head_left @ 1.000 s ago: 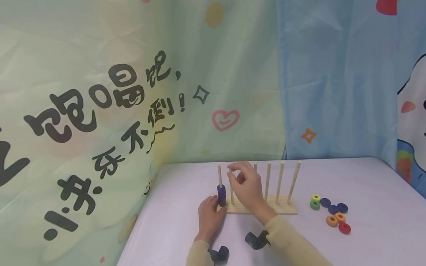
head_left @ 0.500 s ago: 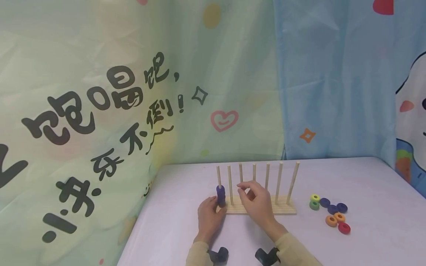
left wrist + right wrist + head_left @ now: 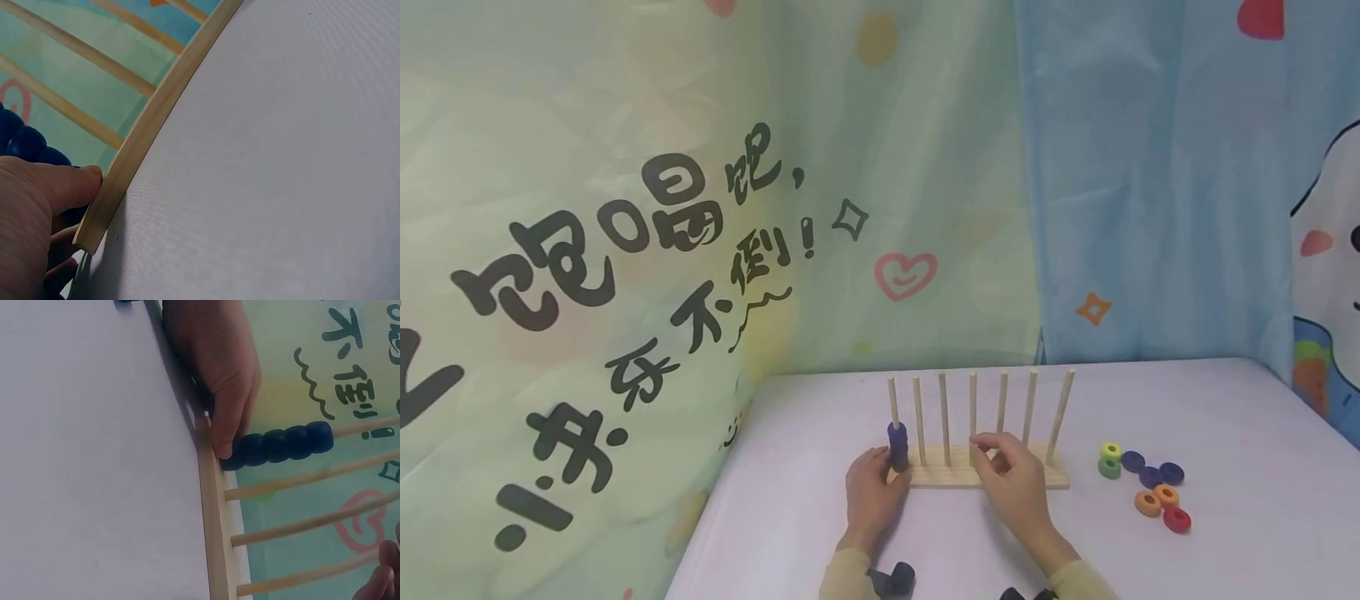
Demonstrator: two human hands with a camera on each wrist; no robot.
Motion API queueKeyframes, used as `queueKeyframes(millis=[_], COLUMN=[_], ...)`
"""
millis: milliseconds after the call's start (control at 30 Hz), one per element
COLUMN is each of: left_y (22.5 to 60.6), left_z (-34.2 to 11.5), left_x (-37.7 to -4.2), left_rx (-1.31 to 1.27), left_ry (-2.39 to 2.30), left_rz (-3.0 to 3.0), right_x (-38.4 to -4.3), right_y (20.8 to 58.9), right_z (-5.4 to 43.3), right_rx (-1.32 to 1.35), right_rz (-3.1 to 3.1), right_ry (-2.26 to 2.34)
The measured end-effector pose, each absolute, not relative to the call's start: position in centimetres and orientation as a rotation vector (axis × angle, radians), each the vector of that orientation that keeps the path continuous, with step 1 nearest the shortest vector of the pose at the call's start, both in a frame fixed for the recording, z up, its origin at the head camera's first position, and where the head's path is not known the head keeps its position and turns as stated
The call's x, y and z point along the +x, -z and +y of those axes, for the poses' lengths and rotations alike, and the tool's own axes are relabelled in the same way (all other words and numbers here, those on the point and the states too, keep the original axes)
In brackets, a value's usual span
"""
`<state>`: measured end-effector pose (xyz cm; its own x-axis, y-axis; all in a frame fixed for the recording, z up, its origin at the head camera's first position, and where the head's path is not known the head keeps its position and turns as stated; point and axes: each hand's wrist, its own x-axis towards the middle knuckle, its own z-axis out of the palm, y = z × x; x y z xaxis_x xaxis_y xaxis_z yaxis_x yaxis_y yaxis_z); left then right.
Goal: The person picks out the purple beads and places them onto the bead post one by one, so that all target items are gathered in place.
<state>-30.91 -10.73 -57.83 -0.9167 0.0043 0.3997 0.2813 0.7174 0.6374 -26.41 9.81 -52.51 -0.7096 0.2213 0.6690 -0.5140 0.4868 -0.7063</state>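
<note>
My left hand [image 3: 872, 493] grips the left end of a wooden peg rack [image 3: 951, 478], its thumb [image 3: 75, 186] on the base's front edge and its other fingers behind. A stack of dark blue beads [image 3: 275, 447] sits low on the leftmost peg, right beside that hand. The other upright pegs carry no beads. In front of the rack's middle is my right hand [image 3: 1011, 479], its fingers loosely curled and holding nothing visible. Its fingertips [image 3: 378, 584] overlap a middle peg in the head view and show at the lower right of the right wrist view.
Loose beads lie right of the rack: a yellow bead [image 3: 1111, 451], a green bead [image 3: 1108, 468], several dark blue ones [image 3: 1171, 473], two orange ones [image 3: 1147, 503] and a red bead [image 3: 1177, 520]. Printed curtains [image 3: 910, 183] hang behind the white table [image 3: 1247, 433].
My right hand has moved right and down, from the top of the second peg to the middle of the rack. My left hand stays on the rack's left end.
</note>
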Motion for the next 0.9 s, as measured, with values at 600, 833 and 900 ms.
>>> queueKeyframes(millis=[600, 833, 900], left_y=[58.3, 58.0, 57.9], left_z=[-10.7, -10.8, -10.7], left_x=[-31.0, -30.9, -30.9], left_rx=[-0.224, -0.215, -0.22], left_ry=[1.03, 1.044, 1.038], left_rz=[-2.555, -2.541, -2.535], right_x=[-24.4, -24.3, -24.2], right_y=[55.5, 56.0, 56.2], right_z=[14.4, 15.5, 15.8], right_rx=[-0.12, -0.21, -0.251], right_rz=[-2.125, -2.128, -2.131], right_ry=[-1.236, -1.254, -1.252])
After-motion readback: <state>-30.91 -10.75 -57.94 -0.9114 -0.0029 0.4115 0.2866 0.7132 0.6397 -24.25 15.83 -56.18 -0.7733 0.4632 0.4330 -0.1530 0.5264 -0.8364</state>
